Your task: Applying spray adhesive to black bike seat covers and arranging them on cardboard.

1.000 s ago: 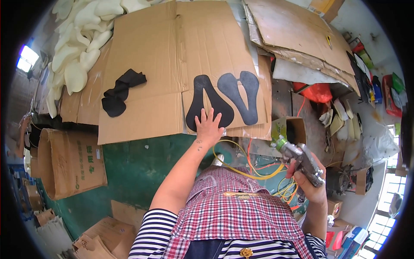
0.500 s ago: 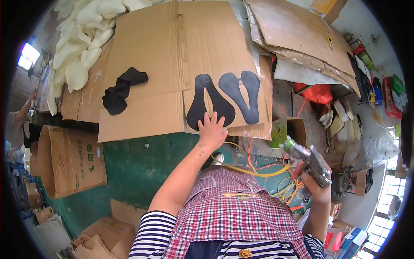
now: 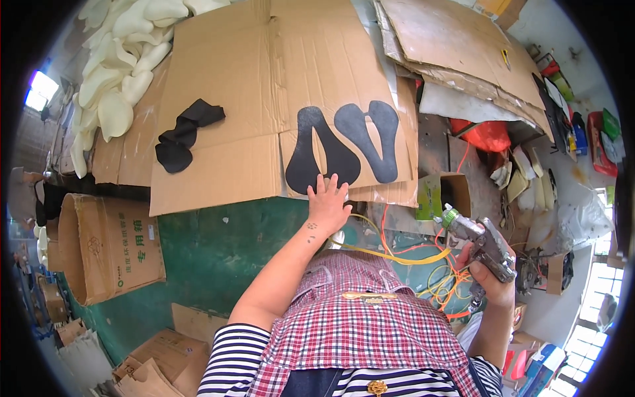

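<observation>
The view came from the left of two fisheye cameras worn side by side on the person's head. It looked steeply down and forward over the checked apron [image 3: 377, 321], which sat closest to the lens and filled the bottom centre. Both forearms ran in from below, so the left hand [image 3: 327, 205] and right hand [image 3: 489, 272] appeared at middle range. Beyond them lay the cardboard sheet [image 3: 225, 66], its near edge crossing mid-picture, both near corners inside the view and its far edge up at the top rim. The wide lens also took in green floor [image 3: 205, 255] below the sheet's near-left corner and a barred window [image 3: 598, 298] at far right. Black rounded the corners.
</observation>
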Demonstrator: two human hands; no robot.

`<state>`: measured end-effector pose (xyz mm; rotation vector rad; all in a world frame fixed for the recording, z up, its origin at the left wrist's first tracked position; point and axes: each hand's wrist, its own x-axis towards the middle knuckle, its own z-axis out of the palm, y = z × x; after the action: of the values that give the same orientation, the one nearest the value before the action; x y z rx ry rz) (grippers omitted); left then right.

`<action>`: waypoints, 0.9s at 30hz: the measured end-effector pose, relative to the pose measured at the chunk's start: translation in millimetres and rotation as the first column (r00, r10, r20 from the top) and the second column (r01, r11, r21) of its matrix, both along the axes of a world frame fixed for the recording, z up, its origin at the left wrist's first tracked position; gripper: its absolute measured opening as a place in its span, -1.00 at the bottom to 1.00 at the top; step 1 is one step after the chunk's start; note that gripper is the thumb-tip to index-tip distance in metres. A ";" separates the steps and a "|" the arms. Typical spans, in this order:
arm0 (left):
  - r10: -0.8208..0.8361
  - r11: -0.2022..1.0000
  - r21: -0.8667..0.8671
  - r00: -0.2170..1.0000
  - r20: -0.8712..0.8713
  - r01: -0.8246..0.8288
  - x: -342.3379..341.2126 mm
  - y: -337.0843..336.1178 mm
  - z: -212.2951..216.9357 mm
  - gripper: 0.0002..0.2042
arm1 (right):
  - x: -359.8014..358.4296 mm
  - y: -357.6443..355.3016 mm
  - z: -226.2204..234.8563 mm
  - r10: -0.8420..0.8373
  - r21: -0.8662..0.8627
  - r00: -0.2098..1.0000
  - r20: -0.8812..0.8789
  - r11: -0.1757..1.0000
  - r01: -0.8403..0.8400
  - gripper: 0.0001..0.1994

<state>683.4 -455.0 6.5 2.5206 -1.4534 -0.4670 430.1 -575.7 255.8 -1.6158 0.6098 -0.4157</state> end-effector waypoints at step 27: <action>-0.108 0.989 -0.099 0.994 -0.022 0.106 -9.2 26.4 -5.4 -0.49 | -1.4 1.1 8.9 0.138 0.024 0.987 -0.079 0.990 -0.136 -0.42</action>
<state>674.3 -428.6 1.1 2.3614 -1.5675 -0.4343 428.6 -574.6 264.7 -1.6514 0.5572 -0.2438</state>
